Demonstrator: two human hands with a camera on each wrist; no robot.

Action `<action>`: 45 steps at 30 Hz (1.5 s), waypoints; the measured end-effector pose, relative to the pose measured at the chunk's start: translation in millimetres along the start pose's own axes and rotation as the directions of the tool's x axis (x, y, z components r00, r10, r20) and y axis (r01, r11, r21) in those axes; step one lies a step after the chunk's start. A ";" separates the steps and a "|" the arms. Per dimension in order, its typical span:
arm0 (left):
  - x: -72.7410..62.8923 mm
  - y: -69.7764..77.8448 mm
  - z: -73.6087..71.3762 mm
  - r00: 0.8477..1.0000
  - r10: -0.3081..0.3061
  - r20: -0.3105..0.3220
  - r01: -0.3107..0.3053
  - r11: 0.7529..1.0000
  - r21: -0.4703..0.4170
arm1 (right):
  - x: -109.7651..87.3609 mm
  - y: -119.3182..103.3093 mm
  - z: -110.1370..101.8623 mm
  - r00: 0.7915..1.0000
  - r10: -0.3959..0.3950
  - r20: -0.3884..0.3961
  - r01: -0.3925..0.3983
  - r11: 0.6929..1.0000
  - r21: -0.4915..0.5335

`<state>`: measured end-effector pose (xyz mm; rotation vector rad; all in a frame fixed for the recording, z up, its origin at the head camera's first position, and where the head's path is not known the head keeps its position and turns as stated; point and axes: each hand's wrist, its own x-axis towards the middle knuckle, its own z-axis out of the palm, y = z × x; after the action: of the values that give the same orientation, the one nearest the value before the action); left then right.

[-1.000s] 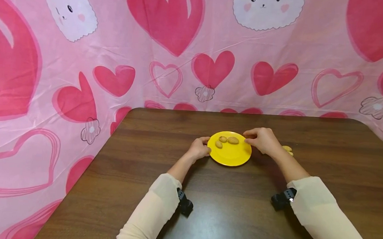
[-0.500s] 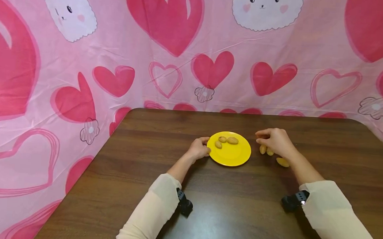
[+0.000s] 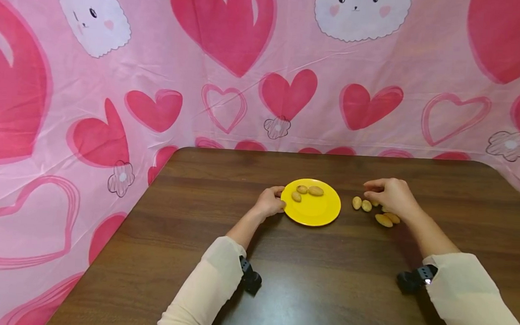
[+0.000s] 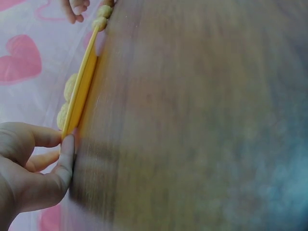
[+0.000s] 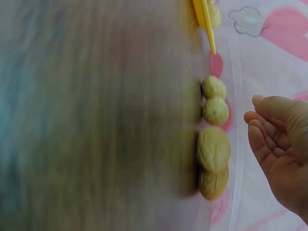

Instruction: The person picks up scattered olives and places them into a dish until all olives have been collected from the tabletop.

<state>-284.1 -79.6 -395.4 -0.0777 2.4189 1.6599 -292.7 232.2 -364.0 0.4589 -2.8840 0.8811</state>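
Observation:
My left hand (image 3: 268, 201) pinches the left rim of a yellow plate (image 3: 312, 213), thumb low and fingers on top, as the left wrist view also shows. Three tan, oval potatoes, one of them a longer potato (image 3: 316, 191), lie on the plate's far half. My right hand (image 3: 394, 195) hovers over a loose group of similar potatoes on the table, right of the plate. Its fingers are loosely bent with nothing between them, and in the right wrist view it stands apart from the potatoes (image 5: 214, 149). The hand partly hides some of that group.
The brown wooden table (image 3: 315, 275) carries the plate and the potatoes. Behind it and along its left side hangs a pink cloth (image 3: 227, 111) printed with hearts. Each wrist bears a black camera, such as the right wrist camera (image 3: 409, 282).
My right hand has moved from the plate's right rim rightward over the table potatoes, uncovering several of them. The left hand and the plate have stayed in place.

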 end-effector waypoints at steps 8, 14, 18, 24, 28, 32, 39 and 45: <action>0.0 0.9 1.6 1.000 0.006 -0.006 -0.005 1.000 0.004 | -9.4 15.9 -9.9 0.998 0.009 -0.057 -0.011 0.999 -0.032; -1.0 1.1 0.6 1.000 0.003 -0.004 -0.003 1.000 0.005 | -15.4 26.2 -17.1 0.998 0.031 -0.048 -0.034 0.998 -0.054; -1.0 0.6 0.2 1.000 -0.001 -0.004 0.001 1.000 0.007 | -17.9 33.6 -19.4 0.999 0.037 -0.039 -0.039 0.998 -0.059; -1.6 1.2 0.5 1.000 -0.003 -0.007 0.003 1.000 0.012 | -19.4 44.0 -22.1 0.997 0.080 0.006 -0.080 0.995 -0.062; -1.9 1.4 0.5 1.000 -0.002 -0.007 0.002 1.000 0.013 | -18.4 48.6 -23.7 0.995 0.092 0.040 -0.089 0.993 -0.074; -2.1 1.3 0.4 1.000 -0.006 -0.008 0.006 1.000 0.016 | -17.0 50.4 -24.5 0.992 0.101 0.075 -0.095 0.993 -0.075; -1.8 1.0 0.7 1.000 0.002 -0.004 -0.002 1.000 0.008 | -15.3 51.1 -25.0 0.987 0.107 0.123 -0.097 0.992 -0.083; -1.5 0.7 0.5 1.000 0.004 -0.006 -0.004 1.000 0.002 | -14.4 52.3 -24.9 0.987 0.092 0.131 -0.082 0.993 -0.083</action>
<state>-282.7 -79.0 -394.6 -0.0772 2.4270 1.6608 -295.2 291.0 -373.6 0.4024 -3.0701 0.7755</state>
